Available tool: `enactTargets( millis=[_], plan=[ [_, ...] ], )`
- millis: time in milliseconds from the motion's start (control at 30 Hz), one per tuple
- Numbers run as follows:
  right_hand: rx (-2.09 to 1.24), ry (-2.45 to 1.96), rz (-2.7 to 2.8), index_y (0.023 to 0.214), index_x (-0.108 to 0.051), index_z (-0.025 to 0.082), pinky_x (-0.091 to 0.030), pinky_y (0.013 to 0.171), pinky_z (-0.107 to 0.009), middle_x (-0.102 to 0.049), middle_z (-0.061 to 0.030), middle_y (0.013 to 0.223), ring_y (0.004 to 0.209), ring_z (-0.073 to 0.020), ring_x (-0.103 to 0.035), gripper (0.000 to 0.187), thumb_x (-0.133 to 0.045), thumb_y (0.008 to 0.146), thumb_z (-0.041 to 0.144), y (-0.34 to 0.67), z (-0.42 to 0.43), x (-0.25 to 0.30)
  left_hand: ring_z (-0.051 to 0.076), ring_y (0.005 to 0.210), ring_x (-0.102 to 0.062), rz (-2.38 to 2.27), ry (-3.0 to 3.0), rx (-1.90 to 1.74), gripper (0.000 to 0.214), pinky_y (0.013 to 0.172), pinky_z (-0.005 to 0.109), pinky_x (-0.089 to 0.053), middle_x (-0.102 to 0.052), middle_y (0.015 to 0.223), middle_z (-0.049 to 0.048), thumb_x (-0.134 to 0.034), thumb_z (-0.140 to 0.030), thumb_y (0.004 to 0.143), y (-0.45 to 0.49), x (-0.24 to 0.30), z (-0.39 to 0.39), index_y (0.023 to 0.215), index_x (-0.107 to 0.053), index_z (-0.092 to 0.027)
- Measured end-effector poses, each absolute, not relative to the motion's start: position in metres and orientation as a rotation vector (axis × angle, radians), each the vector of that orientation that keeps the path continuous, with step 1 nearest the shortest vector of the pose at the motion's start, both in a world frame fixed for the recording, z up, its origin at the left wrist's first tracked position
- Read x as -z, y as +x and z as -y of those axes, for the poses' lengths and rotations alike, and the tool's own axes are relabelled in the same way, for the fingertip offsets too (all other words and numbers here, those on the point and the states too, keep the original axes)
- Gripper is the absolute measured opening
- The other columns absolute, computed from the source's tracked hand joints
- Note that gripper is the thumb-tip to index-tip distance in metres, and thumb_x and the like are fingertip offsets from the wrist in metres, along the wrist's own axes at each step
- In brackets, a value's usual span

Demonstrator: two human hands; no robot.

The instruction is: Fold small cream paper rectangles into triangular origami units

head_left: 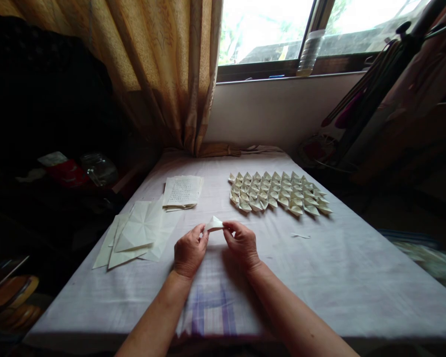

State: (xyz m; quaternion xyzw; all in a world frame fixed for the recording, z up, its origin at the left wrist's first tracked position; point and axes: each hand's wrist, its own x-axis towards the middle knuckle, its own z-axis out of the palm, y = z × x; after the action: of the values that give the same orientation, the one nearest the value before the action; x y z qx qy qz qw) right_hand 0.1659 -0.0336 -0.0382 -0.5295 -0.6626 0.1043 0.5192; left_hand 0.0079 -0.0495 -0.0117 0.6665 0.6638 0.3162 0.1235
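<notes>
Both my hands pinch one small folded white paper piece (213, 223) just above the table's middle. My left hand (189, 250) grips its left end with thumb and fingers closed. My right hand (241, 243) grips its right end the same way. Behind them, several folded paper boats (278, 193) lie in neat rows on the cloth. To the left lie creased flat paper sheets (137, 233), and beyond them a small stack of written pages (182, 191).
A pale cloth covers the table (338, 277). A tiny paper scrap (301, 236) lies to the right of my hands. A curtain (163, 74), a window and a bottle (309, 52) on the sill stand behind. Dark clutter fills both sides.
</notes>
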Motion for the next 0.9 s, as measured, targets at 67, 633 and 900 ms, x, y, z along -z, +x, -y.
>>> enactTargets(
  millis=[67,633,900],
  plan=[
    [-0.252,-1.264,1.597,0.087,-0.071,0.022,-0.052,0.066,-0.027,-0.073,-0.0038,0.077,0.065,-0.0166,-0.066,0.019,-0.053,0.081,0.021,0.165,0.035,0.038,0.021,0.083,-0.070,-1.937,1.886,-0.954,0.023,0.077,0.028,-0.048,-0.076,0.093,0.0065,-0.060,-0.024,0.084,0.008,0.011,0.050,0.103,-0.073,-0.024],
    [-0.133,-1.190,1.623,0.082,-0.066,0.021,-0.048,0.061,-0.024,-0.069,-0.0014,0.070,0.061,-0.0145,-0.063,0.012,-0.055,0.086,0.020,0.160,0.037,0.036,0.012,0.051,-0.062,-1.472,1.327,-1.161,0.033,0.052,0.020,-0.048,-0.071,0.071,0.0000,-0.062,-0.041,0.075,0.005,0.029,0.036,0.100,-0.059,-0.018],
    [-0.050,-1.078,1.704,0.089,-0.071,0.022,-0.051,0.073,-0.028,-0.073,-0.0058,0.086,0.078,-0.0178,-0.066,0.017,-0.054,0.092,0.022,0.155,0.040,0.036,0.016,0.054,-0.066,-1.493,1.329,-1.123,0.030,0.047,0.021,-0.043,-0.071,0.067,0.0004,-0.061,-0.040,0.077,0.006,0.022,0.042,0.097,-0.069,-0.019]
  ],
)
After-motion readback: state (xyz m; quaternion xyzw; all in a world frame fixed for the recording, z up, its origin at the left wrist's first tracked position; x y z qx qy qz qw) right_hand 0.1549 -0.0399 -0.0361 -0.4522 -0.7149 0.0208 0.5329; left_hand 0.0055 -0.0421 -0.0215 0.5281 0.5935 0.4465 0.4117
